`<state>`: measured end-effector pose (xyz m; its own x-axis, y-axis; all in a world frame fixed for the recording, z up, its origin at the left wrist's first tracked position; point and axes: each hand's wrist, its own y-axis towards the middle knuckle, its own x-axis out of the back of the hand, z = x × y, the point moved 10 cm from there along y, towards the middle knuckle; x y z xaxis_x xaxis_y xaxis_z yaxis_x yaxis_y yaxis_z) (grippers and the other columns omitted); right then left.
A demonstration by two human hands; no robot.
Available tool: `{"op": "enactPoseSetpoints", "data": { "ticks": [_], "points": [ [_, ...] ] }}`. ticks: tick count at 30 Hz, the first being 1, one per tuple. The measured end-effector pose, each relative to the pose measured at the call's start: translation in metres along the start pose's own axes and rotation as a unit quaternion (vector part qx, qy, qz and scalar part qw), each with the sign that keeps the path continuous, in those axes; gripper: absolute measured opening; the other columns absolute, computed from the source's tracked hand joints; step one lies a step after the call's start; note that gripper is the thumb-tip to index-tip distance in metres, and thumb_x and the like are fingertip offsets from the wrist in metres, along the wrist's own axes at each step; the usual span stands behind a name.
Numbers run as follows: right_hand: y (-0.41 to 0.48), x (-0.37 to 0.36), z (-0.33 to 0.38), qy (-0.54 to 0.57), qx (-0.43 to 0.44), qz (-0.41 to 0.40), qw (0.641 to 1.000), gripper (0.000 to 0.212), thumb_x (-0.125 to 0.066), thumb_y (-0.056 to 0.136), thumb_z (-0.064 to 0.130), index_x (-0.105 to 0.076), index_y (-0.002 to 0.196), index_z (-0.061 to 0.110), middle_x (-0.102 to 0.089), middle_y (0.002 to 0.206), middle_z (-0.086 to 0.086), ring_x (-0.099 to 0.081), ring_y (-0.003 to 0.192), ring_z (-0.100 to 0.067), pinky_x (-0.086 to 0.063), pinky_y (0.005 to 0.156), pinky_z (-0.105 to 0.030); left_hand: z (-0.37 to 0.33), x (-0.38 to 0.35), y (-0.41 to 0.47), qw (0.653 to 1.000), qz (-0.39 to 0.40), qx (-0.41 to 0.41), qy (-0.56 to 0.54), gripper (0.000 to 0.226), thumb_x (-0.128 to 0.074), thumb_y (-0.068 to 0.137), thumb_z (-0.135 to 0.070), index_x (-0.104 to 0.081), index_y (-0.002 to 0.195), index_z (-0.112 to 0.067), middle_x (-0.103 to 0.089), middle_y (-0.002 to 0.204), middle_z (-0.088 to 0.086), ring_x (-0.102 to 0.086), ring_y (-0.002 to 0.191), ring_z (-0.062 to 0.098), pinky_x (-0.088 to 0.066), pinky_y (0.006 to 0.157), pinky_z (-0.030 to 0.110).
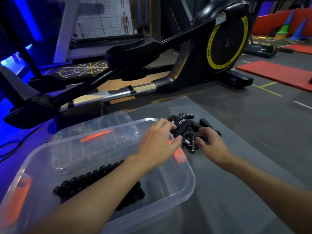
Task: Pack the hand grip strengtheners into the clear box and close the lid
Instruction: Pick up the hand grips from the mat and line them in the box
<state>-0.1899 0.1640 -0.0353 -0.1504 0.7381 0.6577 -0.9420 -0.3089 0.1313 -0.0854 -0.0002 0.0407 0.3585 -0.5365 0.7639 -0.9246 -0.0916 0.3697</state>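
Observation:
A pile of black hand grip strengtheners [186, 122] with metal springs lies on a grey mat [249, 129], just right of the clear box [189, 191]. My left hand [158, 141] reaches across the box's far corner, and its curled fingers grip a strengthener at the pile's left side. On the pile's near right side my right hand [211, 144] curls its fingers and thumb round another one. The box stands open, and several black strengtheners [87, 179] lie in a row inside it. Its clear lid [94, 130] lies flat behind it.
A black elliptical trainer [219, 43] with a yellow-ringed flywheel stands right behind the mat and box. Red floor mats [276, 73] lie at the far right. A black cable [10, 147] runs over the floor at the left.

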Motion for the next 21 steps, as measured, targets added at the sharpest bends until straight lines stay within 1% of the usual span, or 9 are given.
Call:
{"op": "enactPoseSetpoints", "data": {
  "ticks": [2,4,5,7,10,13,16,21],
  "points": [
    [0.015,-0.001,-0.024,-0.076,0.000,0.016,0.997,0.045,-0.065,0.088,0.027,-0.052,0.128,0.012,-0.057,0.126,-0.006,-0.052,0.119,-0.024,-0.043,0.101,-0.043,0.005,-0.021,0.006,0.997,0.041,0.014,0.069,0.047,-0.049,0.089,-0.051,-0.056,0.124,-0.021,-0.048,0.131,-0.007,-0.043,0.126,0.015,-0.031,0.110,0.034],
    [0.030,-0.005,-0.041,-0.147,0.010,0.032,0.989,0.056,-0.069,0.085,0.033,-0.049,0.134,0.013,-0.054,0.133,-0.006,-0.048,0.125,-0.025,-0.040,0.103,-0.042,0.012,-0.033,0.004,0.991,0.065,0.015,0.120,0.060,-0.036,0.086,-0.060,-0.052,0.130,-0.022,-0.041,0.144,-0.004,-0.029,0.140,0.015,-0.016,0.118,0.033],
    [0.036,-0.008,-0.048,-0.172,0.014,0.043,0.984,0.062,-0.070,0.084,0.035,-0.046,0.137,0.014,-0.051,0.137,-0.005,-0.045,0.129,-0.024,-0.038,0.105,-0.040,0.014,-0.037,0.002,0.989,0.072,0.011,0.130,0.066,-0.030,0.085,-0.063,-0.050,0.134,-0.023,-0.037,0.150,-0.004,-0.021,0.145,0.014,-0.009,0.120,0.033],
    [0.047,-0.016,-0.058,-0.207,0.033,0.065,0.976,0.072,-0.071,0.082,0.040,-0.040,0.143,0.016,-0.045,0.145,-0.002,-0.037,0.136,-0.021,-0.034,0.109,-0.039,0.019,-0.040,-0.001,0.988,0.079,0.007,0.136,0.075,-0.021,0.084,-0.068,-0.045,0.140,-0.023,-0.028,0.157,-0.005,-0.010,0.149,0.010,-0.003,0.123,0.037],
    [0.062,-0.027,-0.072,-0.258,0.065,0.086,0.960,0.084,-0.074,0.077,0.044,-0.033,0.147,0.022,-0.036,0.151,0.003,-0.026,0.143,-0.015,-0.024,0.114,-0.039,0.021,-0.041,-0.004,0.987,0.085,0.005,0.138,0.078,-0.015,0.086,-0.069,-0.038,0.145,-0.025,-0.020,0.161,-0.007,0.000,0.149,0.006,0.000,0.123,0.038],
    [0.075,-0.034,-0.089,-0.291,0.068,0.102,0.949,0.088,-0.074,0.074,0.045,-0.031,0.148,0.026,-0.032,0.152,0.008,-0.021,0.144,-0.013,-0.017,0.114,-0.038,0.022,-0.044,-0.006,0.987,0.087,0.004,0.135,0.073,-0.015,0.089,-0.067,-0.035,0.146,-0.026,-0.018,0.161,-0.009,0.005,0.149,0.003,-0.001,0.123,0.038],
    [0.084,-0.040,-0.099,-0.345,0.079,0.107,0.929,0.087,-0.073,0.074,0.046,-0.031,0.147,0.027,-0.031,0.152,0.007,-0.023,0.142,-0.015,-0.019,0.113,-0.039,0.024,-0.046,-0.007,0.988,0.087,0.004,0.129,0.072,-0.013,0.089,-0.066,-0.035,0.145,-0.027,-0.018,0.160,-0.011,0.007,0.148,0.001,-0.002,0.123,0.037],
    [0.091,-0.050,-0.103,-0.394,0.093,0.089,0.910,0.084,-0.071,0.073,0.046,-0.032,0.146,0.028,-0.038,0.147,0.007,-0.026,0.137,-0.020,-0.026,0.106,-0.041,0.021,-0.045,-0.008,0.991,0.078,0.004,0.113,0.070,-0.014,0.089,-0.063,-0.038,0.144,-0.025,-0.020,0.160,-0.010,0.006,0.148,0.001,-0.005,0.123,0.038]
  ]
}}
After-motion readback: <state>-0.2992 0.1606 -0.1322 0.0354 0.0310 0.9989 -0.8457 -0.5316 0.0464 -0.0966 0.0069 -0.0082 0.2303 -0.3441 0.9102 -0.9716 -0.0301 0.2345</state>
